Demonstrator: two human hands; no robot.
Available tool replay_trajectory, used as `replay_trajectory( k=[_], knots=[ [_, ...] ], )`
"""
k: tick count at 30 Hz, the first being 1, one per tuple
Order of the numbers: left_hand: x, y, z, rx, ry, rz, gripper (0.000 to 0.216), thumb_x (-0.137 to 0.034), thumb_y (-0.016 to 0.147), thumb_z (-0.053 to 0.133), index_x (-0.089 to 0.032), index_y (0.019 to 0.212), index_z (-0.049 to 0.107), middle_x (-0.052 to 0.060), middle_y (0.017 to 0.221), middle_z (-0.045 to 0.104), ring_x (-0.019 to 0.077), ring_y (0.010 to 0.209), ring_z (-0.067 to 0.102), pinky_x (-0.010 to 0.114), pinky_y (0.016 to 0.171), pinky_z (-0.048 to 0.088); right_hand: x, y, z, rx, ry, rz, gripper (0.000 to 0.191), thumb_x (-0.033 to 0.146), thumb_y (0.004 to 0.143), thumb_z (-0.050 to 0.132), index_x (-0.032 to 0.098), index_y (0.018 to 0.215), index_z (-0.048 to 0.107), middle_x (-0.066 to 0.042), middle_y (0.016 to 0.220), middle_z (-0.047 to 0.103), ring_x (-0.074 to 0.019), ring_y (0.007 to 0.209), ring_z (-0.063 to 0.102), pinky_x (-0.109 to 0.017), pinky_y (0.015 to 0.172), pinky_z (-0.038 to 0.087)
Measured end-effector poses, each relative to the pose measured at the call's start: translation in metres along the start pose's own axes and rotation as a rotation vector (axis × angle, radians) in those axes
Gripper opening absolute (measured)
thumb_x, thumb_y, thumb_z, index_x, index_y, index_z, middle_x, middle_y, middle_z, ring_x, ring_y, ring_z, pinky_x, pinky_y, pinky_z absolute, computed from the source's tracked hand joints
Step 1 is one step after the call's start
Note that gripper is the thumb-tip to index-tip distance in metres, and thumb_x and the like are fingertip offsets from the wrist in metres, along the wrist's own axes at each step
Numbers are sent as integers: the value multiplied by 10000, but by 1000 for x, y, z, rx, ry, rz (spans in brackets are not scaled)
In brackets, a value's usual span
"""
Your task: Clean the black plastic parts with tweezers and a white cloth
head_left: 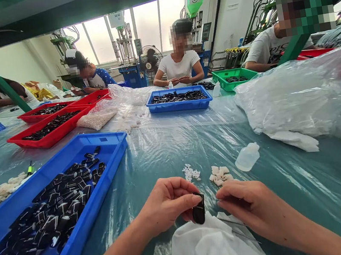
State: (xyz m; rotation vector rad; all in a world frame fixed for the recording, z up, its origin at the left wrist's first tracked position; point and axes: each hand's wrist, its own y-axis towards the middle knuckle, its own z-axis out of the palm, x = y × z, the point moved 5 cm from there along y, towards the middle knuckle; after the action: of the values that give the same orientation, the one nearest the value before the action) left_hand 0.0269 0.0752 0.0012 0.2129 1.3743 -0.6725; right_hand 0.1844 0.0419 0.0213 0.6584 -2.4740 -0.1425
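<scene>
My left hand [172, 202] is closed on a small glossy black plastic part [198, 210], pinched between thumb and fingers and held upright. To its right, my right hand [250, 203] has thumb and fingertips drawn together, apart from the black part; whatever they hold is too small or hidden to name. A thin metal tool [238, 225] shows below the right hand, over a white cloth [212, 248]; whether the hand touches it I cannot tell. Beyond my hands lie a pile of tiny white pieces [191, 172] and a pile of cream-coloured blocks [220, 175].
On my left stands a blue tray [107, 138] with many black parts. A translucent squeeze bottle [247, 157] lies to the right, near large plastic bags [297, 94]. Red trays [46, 140], another blue tray [180, 106] and several co-workers are across the plastic-covered table [161, 150].
</scene>
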Motion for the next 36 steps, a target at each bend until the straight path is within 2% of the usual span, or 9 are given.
replay_trajectory(
  k=[4, 7, 9, 12, 19, 24, 27, 31, 36],
  knots=[
    [0, 0, 0, 5, 12, 2, 272, -317, 660, 722, -101, 781, 611, 11, 576, 602, 64, 446, 525, 165, 447, 435, 0, -2, -5, -109, 20, -12, 155, 175, 854, 458, 196, 745, 565, 9, 614, 573, -114, 526, 521, -228, 477, 403],
    [0, 1, -1, -13, 13, 7, 272, -320, 670, 714, -103, 792, 604, 8, 570, 600, 65, 434, 524, 164, 428, 438, -9, -7, -28, -477, -42, 129, 98, 258, 843, 507, 216, 898, 577, -16, 757, 606, -130, 586, 544, -248, 514, 433],
    [-1, 1, -1, -21, 7, 8, 276, -326, 685, 699, -112, 826, 596, 12, 595, 608, 90, 461, 565, 169, 421, 447, -21, -13, -45, -721, -96, 313, 267, 333, 800, 564, 223, 1043, 545, -66, 984, 601, -185, 746, 576, -296, 595, 464],
    [0, 0, 0, -25, -1, 0, 285, -325, 701, 684, -129, 879, 581, 13, 639, 612, 150, 541, 638, 181, 428, 467, -43, -15, -59, -875, -55, 500, 565, 402, 723, 622, 186, 1210, 436, -142, 1256, 471, -289, 1065, 502, -387, 777, 457],
    [-1, -3, 1, -69, -18, -11, 287, -252, 652, 715, -132, 877, 582, -12, 665, 575, 165, 557, 655, 188, 445, 478, -104, -12, -42, -766, 72, 678, 821, 460, 572, 697, 82, 1237, 399, -265, 1260, 444, -399, 1151, 438, -448, 830, 437],
    [-1, -3, 6, -48, -47, -15, 280, -142, 587, 729, -124, 831, 592, -3, 734, 605, 121, 538, 633, 201, 498, 496, -119, -7, -25, -570, 171, 633, 406, 446, 629, 610, 161, 918, 585, -101, 840, 673, -269, 738, 646, -362, 612, 514],
    [1, -3, 9, -23, -78, -18, 296, -94, 553, 729, -119, 811, 586, -13, 681, 607, 115, 522, 624, 193, 484, 490, -108, -3, -28, -533, 163, 538, 329, 419, 665, 574, 167, 875, 607, -64, 767, 683, -228, 668, 641, -342, 593, 518],
    [3, -2, 11, 7, -107, -5, 356, -71, 543, 729, -122, 861, 576, -27, 638, 606, 114, 508, 620, 178, 450, 482, -69, -2, -36, -547, 66, 365, 358, 360, 706, 575, 208, 1029, 600, -66, 1035, 647, -248, 910, 601, -365, 748, 495],
    [3, -3, 14, 67, -112, -15, 425, -64, 547, 725, -132, 929, 550, -16, 646, 636, 107, 487, 618, 148, 414, 458, -18, -5, -36, -512, -137, 47, 357, 164, 763, 506, 267, 1095, 588, -46, 1014, 617, -238, 970, 537, -371, 758, 462]
  ],
)
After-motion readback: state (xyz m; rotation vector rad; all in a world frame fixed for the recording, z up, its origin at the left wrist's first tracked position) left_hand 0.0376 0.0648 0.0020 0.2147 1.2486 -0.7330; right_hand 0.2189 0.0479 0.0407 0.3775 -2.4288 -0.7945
